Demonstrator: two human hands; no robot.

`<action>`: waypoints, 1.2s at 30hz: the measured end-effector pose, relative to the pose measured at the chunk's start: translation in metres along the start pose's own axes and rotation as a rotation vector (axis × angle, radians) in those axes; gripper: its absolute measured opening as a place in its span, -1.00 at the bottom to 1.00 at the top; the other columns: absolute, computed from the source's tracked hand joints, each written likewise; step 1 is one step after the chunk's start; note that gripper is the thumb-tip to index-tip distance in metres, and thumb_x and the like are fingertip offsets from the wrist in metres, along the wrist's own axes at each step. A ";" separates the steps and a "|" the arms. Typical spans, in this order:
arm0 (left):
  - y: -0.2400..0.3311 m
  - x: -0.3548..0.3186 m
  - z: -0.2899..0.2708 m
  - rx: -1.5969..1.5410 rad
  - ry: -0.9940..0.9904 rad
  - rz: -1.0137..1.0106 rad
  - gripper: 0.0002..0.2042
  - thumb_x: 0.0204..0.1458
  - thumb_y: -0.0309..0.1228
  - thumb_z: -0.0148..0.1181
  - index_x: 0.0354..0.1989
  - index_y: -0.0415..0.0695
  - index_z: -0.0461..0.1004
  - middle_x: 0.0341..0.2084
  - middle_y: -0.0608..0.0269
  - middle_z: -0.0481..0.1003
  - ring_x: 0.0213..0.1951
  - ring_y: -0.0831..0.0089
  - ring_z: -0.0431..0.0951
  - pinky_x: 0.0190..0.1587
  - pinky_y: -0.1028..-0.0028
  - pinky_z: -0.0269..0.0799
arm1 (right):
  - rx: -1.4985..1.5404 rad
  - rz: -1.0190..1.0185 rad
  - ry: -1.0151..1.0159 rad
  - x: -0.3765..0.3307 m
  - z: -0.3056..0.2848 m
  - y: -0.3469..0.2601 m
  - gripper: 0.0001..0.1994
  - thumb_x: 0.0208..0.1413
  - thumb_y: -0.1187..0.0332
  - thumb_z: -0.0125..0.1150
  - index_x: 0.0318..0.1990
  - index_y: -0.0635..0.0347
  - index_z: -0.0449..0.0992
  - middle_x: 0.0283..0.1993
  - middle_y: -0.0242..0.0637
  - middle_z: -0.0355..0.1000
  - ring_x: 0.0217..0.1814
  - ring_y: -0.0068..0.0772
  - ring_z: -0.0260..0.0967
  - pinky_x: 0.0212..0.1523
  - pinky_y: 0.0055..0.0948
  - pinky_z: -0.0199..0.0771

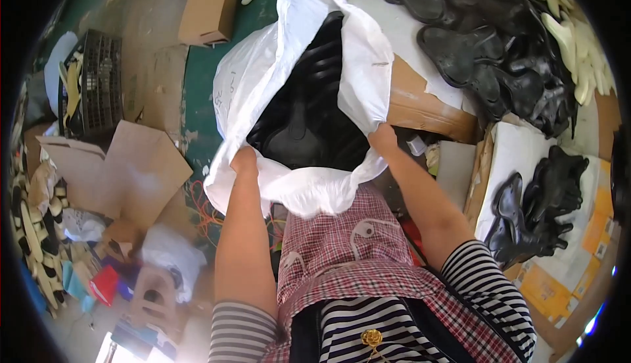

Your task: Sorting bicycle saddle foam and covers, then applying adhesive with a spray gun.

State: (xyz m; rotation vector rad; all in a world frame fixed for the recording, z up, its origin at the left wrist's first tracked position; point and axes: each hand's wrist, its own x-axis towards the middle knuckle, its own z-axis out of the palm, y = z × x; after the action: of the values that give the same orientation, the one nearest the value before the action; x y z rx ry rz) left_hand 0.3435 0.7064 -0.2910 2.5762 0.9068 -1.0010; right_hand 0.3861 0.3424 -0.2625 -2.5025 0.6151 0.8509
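In front of my body stands a large white sack (305, 182), its mouth spread wide toward me. Black saddle-shaped pieces (296, 136), glossy and stacked, fill the inside; the lower ones are hidden. My left hand (244, 160) is closed on the near left part of the rim, its fingers mostly tucked into the fabric. At the right side of the rim, my right hand (383, 139) grips a bunched fold. The near edge sags between the two hands, and the far edge rises to a peak.
Piles of black saddle-shaped pieces (473, 54) lie at the right, with more on a white board (506, 146). Cream pieces (572, 47) sit beyond. Cardboard boxes (210, 8) and a dark plastic crate (102, 83) stand at the left. Orange string (207, 215) tangles near my left arm.
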 end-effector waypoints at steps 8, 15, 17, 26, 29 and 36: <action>-0.185 0.087 0.081 0.271 0.429 0.110 -0.60 0.10 -0.47 -0.18 0.14 -0.18 0.29 0.18 0.13 0.24 0.22 0.28 0.21 0.18 0.39 0.17 | 0.562 0.066 -0.406 -0.048 -0.001 -0.048 -0.54 -0.18 0.64 -0.21 -0.03 0.41 0.41 -0.18 -0.11 0.44 -0.15 -0.22 0.40 -0.11 -0.31 0.36; -0.065 0.089 -0.073 -1.370 0.269 -0.318 -0.57 0.15 -0.44 -0.25 0.22 -0.16 0.20 0.10 0.23 0.33 0.10 0.38 0.33 0.13 0.45 0.23 | 0.842 -0.083 -0.367 -0.085 -0.084 -0.087 -0.58 -0.23 0.63 -0.17 -0.12 0.43 0.40 -0.33 -0.28 0.35 -0.36 -0.49 0.24 -0.41 -0.47 0.21; -0.142 0.072 -0.101 -1.427 0.322 -0.437 -0.56 0.05 -0.49 -0.24 0.16 -0.18 0.24 0.04 0.21 0.36 0.03 0.26 0.34 0.06 0.35 0.24 | 0.900 0.006 -0.556 -0.106 -0.102 -0.097 -0.57 -0.22 0.63 -0.15 -0.07 0.41 0.37 -0.31 -0.29 0.33 -0.41 -0.53 0.22 -0.46 -0.50 0.19; -0.072 -0.016 -0.035 -1.538 0.160 -0.550 -0.59 0.00 -0.46 -0.14 0.08 -0.18 0.28 -0.11 0.16 0.41 -0.12 0.23 0.39 -0.02 0.32 0.30 | 0.488 -0.052 -0.405 -0.082 -0.173 -0.070 -0.83 -0.17 0.53 -0.04 -0.38 0.28 0.45 -0.48 -0.35 0.37 -0.42 -0.40 0.29 -0.39 -0.42 0.24; -0.092 -0.026 -0.017 -0.778 0.184 -0.376 -0.43 -0.12 -0.40 -0.01 0.17 -0.23 0.19 0.06 -0.03 0.33 0.08 0.11 0.33 0.11 0.33 0.23 | 0.655 -0.074 -0.382 -0.074 -0.154 -0.041 -0.73 -0.15 0.53 -0.07 -0.26 0.36 0.47 -0.44 -0.44 0.35 -0.43 -0.61 0.22 -0.47 -0.54 0.20; -0.026 -0.047 -0.059 -0.354 0.250 -0.105 -0.28 -0.13 -0.17 0.15 0.22 -0.26 0.10 0.18 -0.18 0.17 0.22 -0.03 0.14 0.25 0.30 0.03 | 0.627 0.001 -0.282 -0.078 -0.121 -0.022 -0.67 -0.15 0.50 -0.05 -0.16 0.40 0.45 -0.37 -0.32 0.40 -0.32 -0.48 0.30 -0.30 -0.49 0.29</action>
State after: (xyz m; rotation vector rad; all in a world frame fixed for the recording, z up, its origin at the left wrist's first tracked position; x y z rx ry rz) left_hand 0.3312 0.7290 -0.2154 2.3999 1.1729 -0.4888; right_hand 0.3976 0.3185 -0.1187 -1.7856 0.6598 0.8311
